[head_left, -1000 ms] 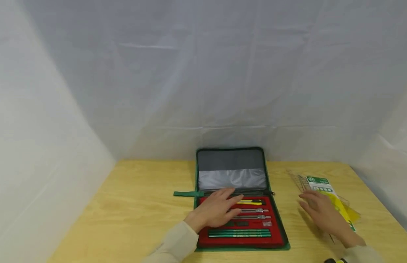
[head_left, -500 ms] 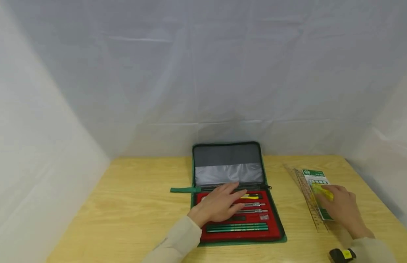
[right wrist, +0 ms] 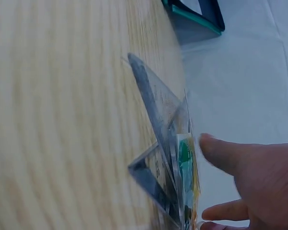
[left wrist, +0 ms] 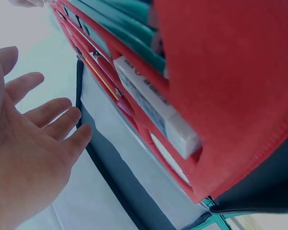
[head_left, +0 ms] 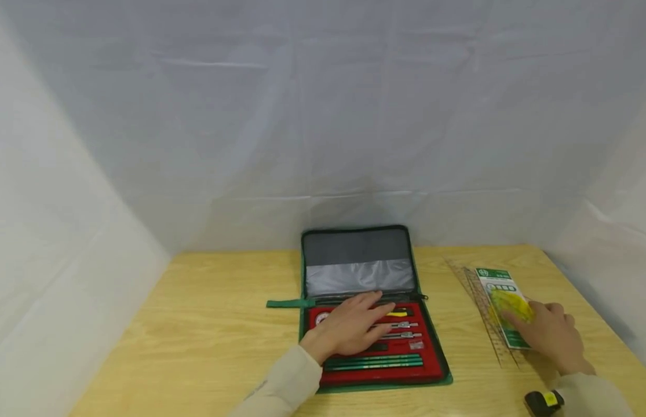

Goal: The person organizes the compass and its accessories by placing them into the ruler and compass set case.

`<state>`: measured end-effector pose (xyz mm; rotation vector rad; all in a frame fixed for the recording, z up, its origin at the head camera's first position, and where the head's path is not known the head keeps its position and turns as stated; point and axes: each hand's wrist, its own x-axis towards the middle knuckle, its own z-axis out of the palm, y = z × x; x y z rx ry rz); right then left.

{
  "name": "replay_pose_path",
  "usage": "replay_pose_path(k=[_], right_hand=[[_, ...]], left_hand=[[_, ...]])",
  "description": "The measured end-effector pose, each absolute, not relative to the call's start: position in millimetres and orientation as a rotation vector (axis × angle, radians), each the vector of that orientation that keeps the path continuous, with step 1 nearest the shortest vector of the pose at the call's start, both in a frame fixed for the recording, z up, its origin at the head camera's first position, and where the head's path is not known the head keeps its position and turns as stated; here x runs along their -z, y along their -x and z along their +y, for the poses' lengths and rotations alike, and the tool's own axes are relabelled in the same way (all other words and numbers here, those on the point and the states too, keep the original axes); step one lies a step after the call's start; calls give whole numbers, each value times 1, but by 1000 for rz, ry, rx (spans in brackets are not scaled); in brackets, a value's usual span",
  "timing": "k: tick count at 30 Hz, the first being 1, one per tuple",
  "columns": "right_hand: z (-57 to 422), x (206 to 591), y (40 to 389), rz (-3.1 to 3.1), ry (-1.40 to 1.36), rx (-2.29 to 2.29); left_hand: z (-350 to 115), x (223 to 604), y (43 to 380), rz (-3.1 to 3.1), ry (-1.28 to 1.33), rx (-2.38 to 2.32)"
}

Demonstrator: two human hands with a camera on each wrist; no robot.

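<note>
An open zip case (head_left: 385, 376) with a red tray lies mid-table. In its slots are green pencils (head_left: 375, 362), two metal compasses (head_left: 404, 335) and a yellow-and-black cutter (head_left: 401, 312). My left hand (head_left: 349, 327) spreads over the tray, fingers extended, hiding part of it; the left wrist view shows the hand holding nothing, near a white boxed block (left wrist: 153, 103). At the right, my right hand (head_left: 554, 336) touches a yellow see-through piece (head_left: 510, 307) on a green-and-white card (head_left: 492, 275). Its thumb is extended in the right wrist view, apart from the stack. Clear set squares (right wrist: 158, 105) lie beneath.
A black and yellow object (head_left: 544, 402) sits by the right sleeve, at the bottom edge. A green strap (head_left: 283, 303) sticks out left from the case. Behind the wooden table (head_left: 223, 324) hangs a pale sheet (head_left: 302, 116).
My right hand has come onto the yellow piece, which has shifted left over the card. The left hand stays over the tray. The head view has shifted slightly.
</note>
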<state>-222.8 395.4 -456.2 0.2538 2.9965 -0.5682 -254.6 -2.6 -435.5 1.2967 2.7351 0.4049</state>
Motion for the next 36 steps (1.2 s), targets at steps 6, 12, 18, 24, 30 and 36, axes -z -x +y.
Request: replay_pose_path(k=[6, 12, 18, 24, 30, 36], right_hand=[[397, 457, 224, 2959, -292, 530], [400, 459, 222, 2995, -286, 542], [403, 462, 221, 3040, -274, 619], [403, 461, 222, 3035, -261, 636], [401, 458, 223, 2951, -334, 610], [396, 457, 224, 2939, -368, 534]], left_hand=[[-6, 436, 253, 2730, -1276, -405], [-9, 437, 252, 2730, -1244, -412], [-11, 438, 251, 2732, -1231, -413], [-12, 439, 251, 2740, -1219, -424], [-14, 440, 251, 2743, -1223, -433], [-15, 440, 252, 2745, -1231, -437]])
